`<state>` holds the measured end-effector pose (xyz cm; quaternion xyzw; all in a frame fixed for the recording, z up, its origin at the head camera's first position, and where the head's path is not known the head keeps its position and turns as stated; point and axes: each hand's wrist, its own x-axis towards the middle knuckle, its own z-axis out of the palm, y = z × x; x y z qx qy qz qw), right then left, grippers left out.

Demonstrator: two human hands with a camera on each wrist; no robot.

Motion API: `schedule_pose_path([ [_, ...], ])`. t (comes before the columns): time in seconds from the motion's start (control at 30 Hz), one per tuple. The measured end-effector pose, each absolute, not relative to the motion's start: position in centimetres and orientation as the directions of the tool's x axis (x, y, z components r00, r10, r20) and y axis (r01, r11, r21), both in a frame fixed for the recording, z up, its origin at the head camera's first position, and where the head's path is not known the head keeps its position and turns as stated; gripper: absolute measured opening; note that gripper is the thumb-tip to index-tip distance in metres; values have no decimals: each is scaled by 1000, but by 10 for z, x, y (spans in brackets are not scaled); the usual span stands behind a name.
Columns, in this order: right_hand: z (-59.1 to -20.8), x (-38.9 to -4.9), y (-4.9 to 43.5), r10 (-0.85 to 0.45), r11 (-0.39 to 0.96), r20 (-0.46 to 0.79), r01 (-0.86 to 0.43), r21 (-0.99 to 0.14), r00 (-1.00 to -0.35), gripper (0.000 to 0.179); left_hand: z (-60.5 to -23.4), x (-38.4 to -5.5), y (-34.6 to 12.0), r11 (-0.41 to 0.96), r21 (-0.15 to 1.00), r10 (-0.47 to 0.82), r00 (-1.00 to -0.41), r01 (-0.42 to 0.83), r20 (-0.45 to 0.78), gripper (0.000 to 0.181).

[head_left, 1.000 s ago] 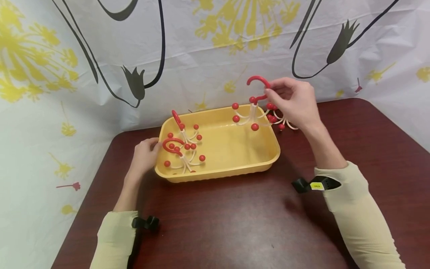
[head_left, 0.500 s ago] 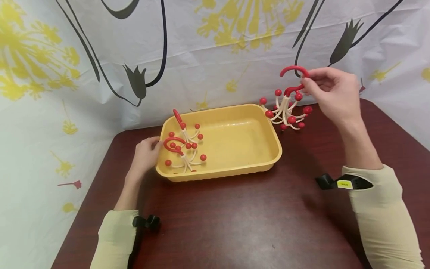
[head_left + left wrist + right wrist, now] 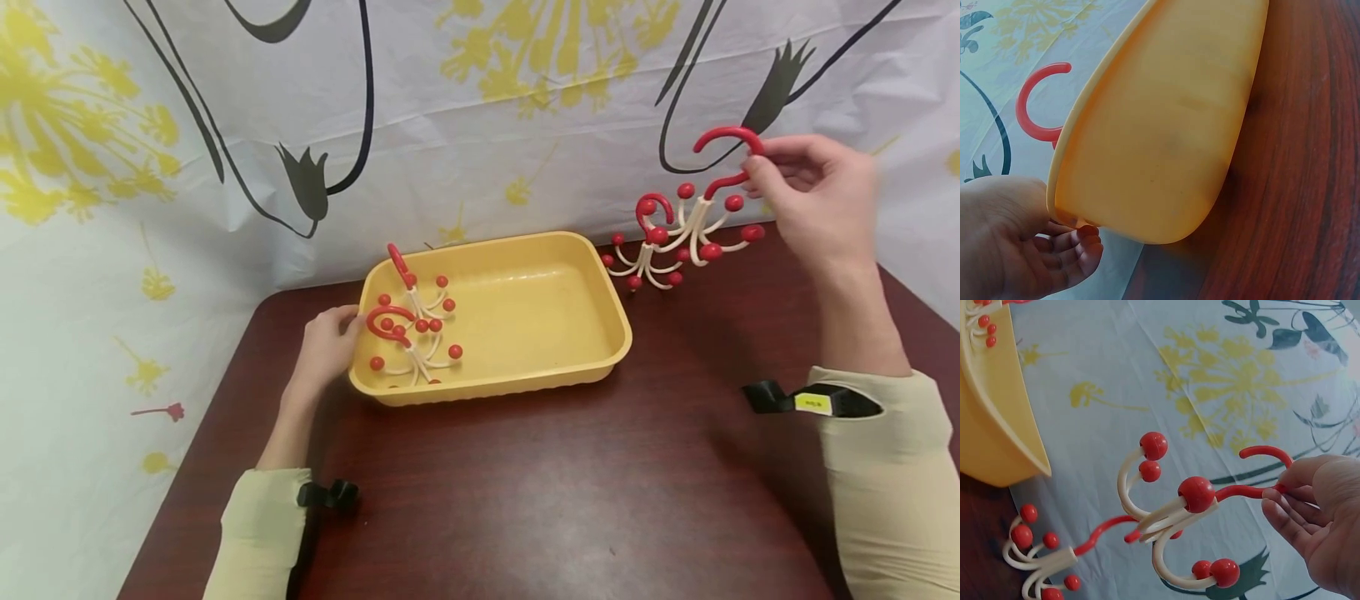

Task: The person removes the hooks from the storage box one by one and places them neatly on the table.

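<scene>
My right hand point(image 3: 828, 208) pinches the red hook of a hanger point(image 3: 700, 218) between thumb and fingers, up beyond the tub's right end. Curved white arms tipped with red balls spread from its stem; the right wrist view also shows this held hanger point(image 3: 1169, 520). A second, similar hanger point(image 3: 646, 258) stands on the table just right of the tub, overlapped by the held one. My left hand point(image 3: 327, 343) grips the left rim of a yellow plastic tub point(image 3: 517, 321), fingers curled beneath the rim in the left wrist view. Inside its left end sit two more hangers, one hanger point(image 3: 412, 298) behind another hanger point(image 3: 414, 360).
The dark red-brown wooden table point(image 3: 480, 492) reaches from the tub toward me. Behind and to the left hangs a white sheet point(image 3: 450, 142) with yellow and grey flower prints. Black straps circle both sleeves, such as the right sleeve point(image 3: 877, 450).
My right hand has carried its hanger from over the tub's right end rightward and up, uncovering the hanger on the table. My left hand stays at the rim.
</scene>
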<state>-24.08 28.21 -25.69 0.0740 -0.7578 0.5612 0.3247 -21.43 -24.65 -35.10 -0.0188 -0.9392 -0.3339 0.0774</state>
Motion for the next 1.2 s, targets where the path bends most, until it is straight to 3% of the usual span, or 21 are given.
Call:
schedule_pose_path([
  [0.63,-272,-257,322,416,398,490,-331,-856,-766,21,-353,-214,-247,775,626,-21,-987,84,158,37],
  [1.2,-312,-275,358,422,434,348,-150,-889,-837,11,-355,-216,-250,771,631,-16,-990,79,143,38],
])
